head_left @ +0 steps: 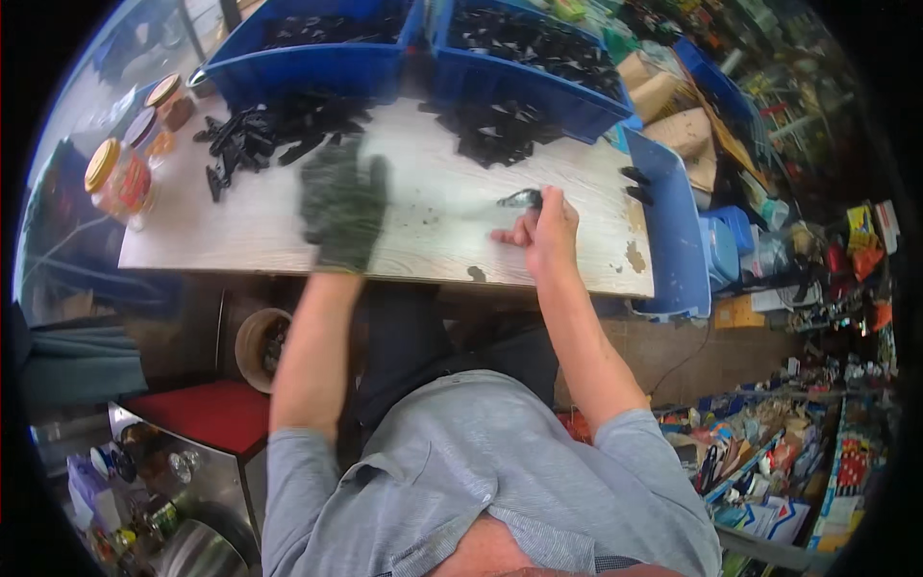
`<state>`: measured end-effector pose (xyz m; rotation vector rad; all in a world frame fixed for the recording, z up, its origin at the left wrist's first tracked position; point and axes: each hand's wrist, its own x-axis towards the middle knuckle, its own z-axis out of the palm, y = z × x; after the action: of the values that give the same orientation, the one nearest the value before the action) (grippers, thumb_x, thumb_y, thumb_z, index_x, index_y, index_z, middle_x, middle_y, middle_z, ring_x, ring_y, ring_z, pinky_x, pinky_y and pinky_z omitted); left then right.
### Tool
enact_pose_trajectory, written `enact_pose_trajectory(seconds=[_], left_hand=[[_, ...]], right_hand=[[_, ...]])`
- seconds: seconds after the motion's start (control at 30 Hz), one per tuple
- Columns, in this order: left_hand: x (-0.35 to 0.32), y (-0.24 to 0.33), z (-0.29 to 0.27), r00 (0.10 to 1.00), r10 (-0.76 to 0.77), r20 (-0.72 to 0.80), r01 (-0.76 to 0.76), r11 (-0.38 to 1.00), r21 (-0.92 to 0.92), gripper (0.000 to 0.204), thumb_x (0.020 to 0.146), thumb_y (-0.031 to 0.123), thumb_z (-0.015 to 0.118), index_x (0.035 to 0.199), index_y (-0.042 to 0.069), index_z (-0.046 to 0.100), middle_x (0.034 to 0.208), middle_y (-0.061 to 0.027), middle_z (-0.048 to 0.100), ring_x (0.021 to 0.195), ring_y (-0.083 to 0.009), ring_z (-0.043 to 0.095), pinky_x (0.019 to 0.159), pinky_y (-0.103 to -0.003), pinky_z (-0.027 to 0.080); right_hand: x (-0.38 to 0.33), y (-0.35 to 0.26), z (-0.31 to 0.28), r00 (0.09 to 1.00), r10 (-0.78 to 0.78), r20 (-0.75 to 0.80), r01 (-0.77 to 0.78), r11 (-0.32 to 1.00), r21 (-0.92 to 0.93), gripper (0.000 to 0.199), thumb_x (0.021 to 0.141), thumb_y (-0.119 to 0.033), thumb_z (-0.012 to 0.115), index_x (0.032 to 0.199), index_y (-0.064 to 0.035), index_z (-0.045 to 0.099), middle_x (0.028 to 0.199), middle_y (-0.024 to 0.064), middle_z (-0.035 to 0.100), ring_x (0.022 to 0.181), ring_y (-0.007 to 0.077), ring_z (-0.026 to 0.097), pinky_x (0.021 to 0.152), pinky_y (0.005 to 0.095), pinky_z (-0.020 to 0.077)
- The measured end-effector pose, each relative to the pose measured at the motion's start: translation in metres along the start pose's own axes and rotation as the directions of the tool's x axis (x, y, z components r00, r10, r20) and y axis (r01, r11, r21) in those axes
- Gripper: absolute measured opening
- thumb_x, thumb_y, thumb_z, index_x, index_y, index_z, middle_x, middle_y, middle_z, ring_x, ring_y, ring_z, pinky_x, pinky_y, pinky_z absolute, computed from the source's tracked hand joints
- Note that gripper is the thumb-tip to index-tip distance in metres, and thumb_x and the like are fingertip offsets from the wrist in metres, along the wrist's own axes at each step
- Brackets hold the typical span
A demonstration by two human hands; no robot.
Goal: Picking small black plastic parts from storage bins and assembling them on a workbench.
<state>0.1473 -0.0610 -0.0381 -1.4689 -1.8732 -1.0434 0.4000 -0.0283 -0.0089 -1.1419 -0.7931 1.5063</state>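
Note:
My left hand (341, 212), in a dark glove, hovers over the left half of the pale tabletop (442, 255). It is smeared by motion, so its fingers and anything in them cannot be made out. Just beyond it lies a heap of glossy black, elongated pieces (245, 139). My bare right hand (552, 231) is closed on a small dark tool with a shiny pointed tip (521, 199), tip toward the left; its exact kind is unclear. A second heap of black pieces (495, 135) lies farther back, ahead of that hand.
Two blue bins (308, 69) with black pieces line the table's far side. Lidded jars (120, 183) stand at the left edge. Two black pieces (637, 194) lie at the right edge, beside another blue bin (673, 236). A round tub (252, 351) stands below, left.

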Motion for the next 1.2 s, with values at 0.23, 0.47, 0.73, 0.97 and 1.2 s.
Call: enact_pose_trajectory(seconds=[0.23,0.47,0.73,0.97,1.2], left_hand=[[0.035,-0.042,0.006,0.884,-0.077,0.46,-0.09,0.94,0.331,0.022,0.094,0.028,0.055,0.106,0.019,0.071,0.102,-0.0124,0.065,0.096,-0.0345,0.062,0.079,-0.048,0.052],[0.03,-0.002,-0.008,0.792,0.007,0.611,-0.153,0.97,0.187,0.02,0.091,0.022,0.057,0.107,0.017,0.069,0.102,-0.0105,0.066,0.1,-0.0325,0.062,0.08,-0.045,0.053],[0.01,0.013,-0.002,0.875,0.226,0.429,-0.193,0.974,-0.118,0.025,0.092,0.023,0.055,0.112,0.014,0.067,0.095,-0.0116,0.067,0.094,-0.0328,0.062,0.078,-0.047,0.053],[0.01,0.007,0.013,0.873,0.152,0.463,-0.101,0.986,-0.133,0.025,0.092,0.024,0.055,0.109,0.012,0.068,0.098,-0.0115,0.067,0.093,-0.0322,0.061,0.081,-0.046,0.052],[0.026,0.018,0.003,0.805,0.1,0.584,-0.135,0.991,0.016,0.025,0.091,0.023,0.057,0.108,0.009,0.069,0.103,-0.0119,0.068,0.095,-0.0322,0.061,0.083,-0.045,0.052]], right_hand=[[0.068,-0.072,-0.065,0.886,-0.141,-0.441,0.157,0.988,-0.001,0.034,0.094,-0.031,0.053,0.105,0.0009,0.056,0.06,0.0053,0.041,0.042,0.0176,0.039,0.054,0.0491,0.0591],[0.095,-0.067,-0.074,0.903,-0.14,-0.406,0.046,0.972,-0.231,0.033,0.089,-0.023,0.066,0.109,0.0004,0.056,0.06,0.0053,0.042,0.042,0.0172,0.044,0.052,0.0455,0.0588],[0.128,-0.056,-0.032,0.955,-0.109,-0.277,-0.018,0.908,-0.42,0.025,0.085,-0.021,0.072,0.099,-0.0007,0.067,0.063,0.0044,0.05,0.041,0.0154,0.044,0.047,0.0402,0.0559],[0.142,-0.054,-0.016,0.94,-0.155,-0.304,-0.027,0.854,-0.52,0.022,0.084,-0.02,0.072,0.096,-0.0014,0.071,0.066,0.0038,0.053,0.04,0.0144,0.044,0.042,0.0368,0.0528],[0.141,-0.054,-0.022,0.95,-0.15,-0.273,-0.006,0.868,-0.496,0.02,0.086,-0.018,0.069,0.094,-0.0003,0.067,0.064,0.0034,0.05,0.04,0.0144,0.045,0.041,0.0378,0.0534]])
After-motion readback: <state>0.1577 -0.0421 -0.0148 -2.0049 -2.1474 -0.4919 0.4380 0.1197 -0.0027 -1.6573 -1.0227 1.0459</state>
